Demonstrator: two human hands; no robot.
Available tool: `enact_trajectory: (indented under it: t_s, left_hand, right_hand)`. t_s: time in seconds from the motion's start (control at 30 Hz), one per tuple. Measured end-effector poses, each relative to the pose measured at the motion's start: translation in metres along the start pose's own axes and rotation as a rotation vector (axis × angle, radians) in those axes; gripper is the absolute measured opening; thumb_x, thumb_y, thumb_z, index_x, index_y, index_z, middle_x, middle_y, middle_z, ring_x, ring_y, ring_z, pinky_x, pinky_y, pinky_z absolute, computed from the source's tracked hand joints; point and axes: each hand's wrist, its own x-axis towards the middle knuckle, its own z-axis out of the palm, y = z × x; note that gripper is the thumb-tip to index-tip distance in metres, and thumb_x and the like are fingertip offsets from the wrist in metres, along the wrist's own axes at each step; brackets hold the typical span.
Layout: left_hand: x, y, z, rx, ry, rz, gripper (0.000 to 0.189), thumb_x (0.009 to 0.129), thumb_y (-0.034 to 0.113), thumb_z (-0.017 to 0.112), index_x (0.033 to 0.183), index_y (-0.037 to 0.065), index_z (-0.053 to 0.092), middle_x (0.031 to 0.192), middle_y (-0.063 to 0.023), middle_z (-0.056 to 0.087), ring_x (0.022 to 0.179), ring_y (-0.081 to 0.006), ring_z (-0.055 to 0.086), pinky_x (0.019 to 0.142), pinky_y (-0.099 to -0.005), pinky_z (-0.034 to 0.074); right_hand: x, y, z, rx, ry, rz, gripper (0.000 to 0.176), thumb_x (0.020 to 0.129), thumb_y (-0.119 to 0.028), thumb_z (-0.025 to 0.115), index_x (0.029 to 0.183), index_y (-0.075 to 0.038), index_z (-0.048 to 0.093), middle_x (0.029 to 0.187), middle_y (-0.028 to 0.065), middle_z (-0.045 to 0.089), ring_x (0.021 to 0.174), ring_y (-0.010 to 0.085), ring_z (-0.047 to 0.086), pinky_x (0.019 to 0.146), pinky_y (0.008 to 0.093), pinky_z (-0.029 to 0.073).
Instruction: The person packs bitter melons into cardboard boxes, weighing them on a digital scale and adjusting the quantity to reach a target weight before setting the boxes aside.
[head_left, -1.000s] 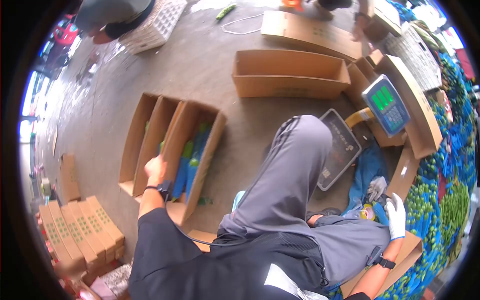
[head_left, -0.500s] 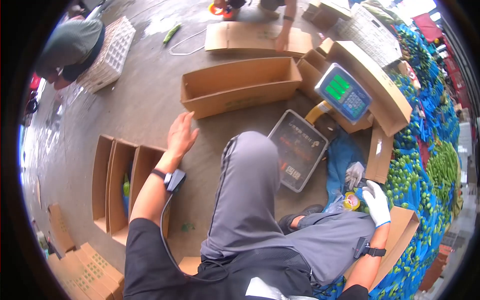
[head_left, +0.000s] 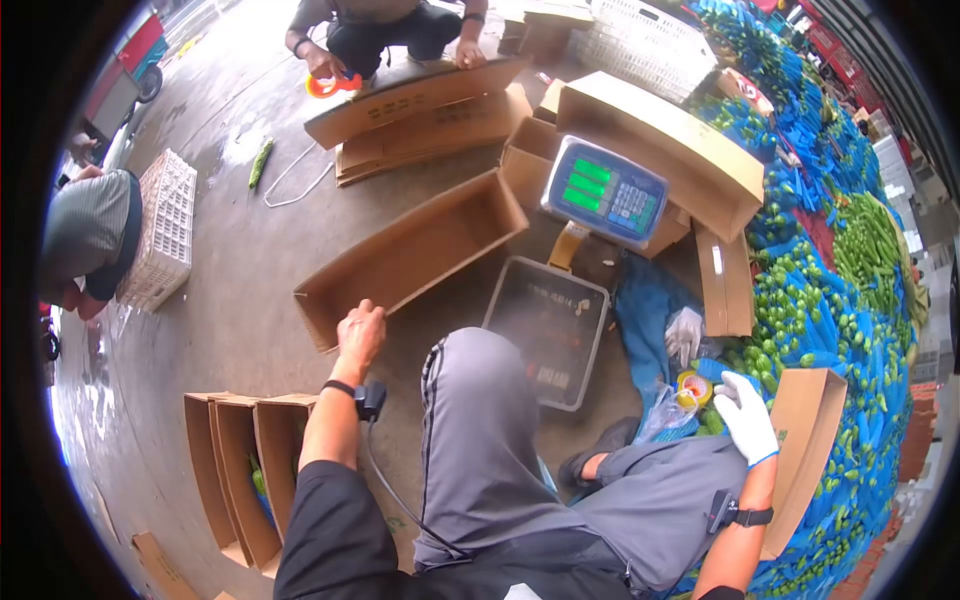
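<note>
Gripping hand: the left hand (head_left: 360, 335) is shut tight, with its fingers curled over the near end wall of the long box (head_left: 410, 255).
Long box: brown card, open on top, and I can see nothing inside it. It lies on the grey floor (head_left: 240, 310) and slants away from the hand toward the scale screen (head_left: 605, 192).
Right hand: the right hand (head_left: 745, 415) wears a white glove. It is loosely open and holds nothing.
Tape roll: the yellow tape roll (head_left: 690, 388) sits just beside the gloved fingertips. It is small in the view, so I cannot tell if they touch.
Spare glove: a white spare glove (head_left: 684, 333) lies on the blue sheet (head_left: 640, 305), near the tape roll.
Scale plate: the dark scale plate (head_left: 550, 325) lies flat between the long box and the blue sheet.
Three boxes: the three boxes (head_left: 235, 470) stand side by side near the left elbow, with green and blue things inside.
Green pile: a green pile (head_left: 850, 290) of vegetables in blue wraps fills the right side.
Other people: one person (head_left: 380, 25) crouches at the top with a hand on flat card (head_left: 420, 95).
</note>
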Motion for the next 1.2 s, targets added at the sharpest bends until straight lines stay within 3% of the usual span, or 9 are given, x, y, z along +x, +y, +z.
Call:
enact_trajectory:
  t_s: [0.17,0.3,0.53,0.67,0.77,0.97,1.1,1.17,1.2]
  left_hand:
    - [-0.054,-0.037,-0.069,-0.004,0.044,0.072,0.007,0.086,0.008,0.063,0.092,0.009,0.065,0.094,-0.0100,0.062,0.091,-0.0320,0.066,0.076,-0.0445,0.056]
    - [-0.094,-0.047,-0.144,0.006,-0.013,0.092,0.004,0.093,0.009,0.067,0.097,0.006,0.067,0.096,-0.0104,0.064,0.094,-0.0344,0.065,0.081,-0.0454,0.054]
    - [-0.062,-0.033,-0.249,0.196,0.093,0.378,0.007,0.090,0.006,0.068,0.095,0.010,0.066,0.093,-0.0047,0.064,0.085,-0.0275,0.064,0.072,-0.0402,0.054]
    - [-0.011,0.005,-0.283,0.287,0.070,0.593,0.008,0.086,0.008,0.069,0.092,0.013,0.066,0.088,-0.0018,0.061,0.081,-0.0243,0.062,0.067,-0.0386,0.054]
    - [0.032,0.056,-0.283,0.253,0.019,0.741,0.007,0.085,0.009,0.068,0.090,0.013,0.067,0.087,-0.0021,0.060,0.081,-0.0241,0.062,0.066,-0.0386,0.054]
    - [0.087,0.162,-0.252,0.261,-0.172,1.081,0.003,0.085,0.012,0.069,0.088,0.013,0.071,0.086,-0.0039,0.060,0.084,-0.0262,0.063,0.068,-0.0412,0.055]
    - [0.092,0.223,-0.202,0.236,-0.237,1.189,0.006,0.084,0.010,0.069,0.082,0.013,0.073,0.088,-0.0053,0.062,0.087,-0.0270,0.066,0.071,-0.0429,0.056]
    - [0.092,0.240,-0.175,0.218,-0.291,1.235,0.006,0.085,0.011,0.069,0.079,0.011,0.072,0.088,-0.0072,0.063,0.087,-0.0285,0.067,0.072,-0.0440,0.056]
    - [0.091,0.245,-0.164,0.223,-0.328,1.237,0.005,0.084,0.012,0.070,0.080,0.009,0.071,0.088,-0.0094,0.064,0.086,-0.0303,0.068,0.073,-0.0451,0.056]
  right_hand:
    - [-0.002,-0.023,0.004,0.012,-0.011,-0.045,0.052,0.100,-0.015,0.072,0.147,0.000,0.055,0.130,0.0133,0.069,0.119,0.0195,0.067,0.106,0.0335,0.051]
    - [-0.002,-0.023,0.004,0.045,-0.042,-0.076,0.053,0.099,-0.015,0.074,0.146,-0.002,0.056,0.128,0.0133,0.070,0.118,0.0187,0.067,0.102,0.0330,0.054]
    - [-0.001,-0.016,0.007,0.010,-0.028,-0.170,0.057,0.098,-0.026,0.076,0.146,-0.004,0.057,0.136,0.0168,0.069,0.123,0.0259,0.067,0.106,0.0367,0.052]
    - [-0.004,-0.005,0.005,0.097,0.010,-0.269,0.051,0.099,-0.023,0.075,0.143,-0.003,0.059,0.132,0.0155,0.070,0.122,0.0215,0.066,0.106,0.0348,0.052]
    - [-0.017,-0.011,-0.006,0.355,0.017,-0.194,0.048,0.100,-0.019,0.074,0.143,-0.003,0.059,0.129,0.0136,0.070,0.120,0.0184,0.066,0.105,0.0333,0.052]
    - [-0.082,0.050,-0.035,0.239,0.209,-0.207,0.046,0.104,-0.015,0.066,0.147,-0.001,0.056,0.134,0.0108,0.069,0.120,0.0164,0.065,0.105,0.0336,0.052]
    - [-0.146,0.150,-0.009,0.503,0.403,0.060,0.043,0.106,-0.022,0.064,0.141,0.002,0.061,0.135,0.0152,0.069,0.122,0.0238,0.066,0.105,0.0361,0.052]
    - [-0.180,0.193,0.021,0.270,0.450,0.208,0.046,0.105,-0.027,0.064,0.141,0.002,0.061,0.136,0.0171,0.069,0.122,0.0268,0.066,0.105,0.0380,0.052]
    - [-0.199,0.210,0.041,0.369,0.423,0.322,0.049,0.105,-0.031,0.064,0.141,0.003,0.061,0.137,0.0189,0.068,0.123,0.0280,0.066,0.105,0.0389,0.052]
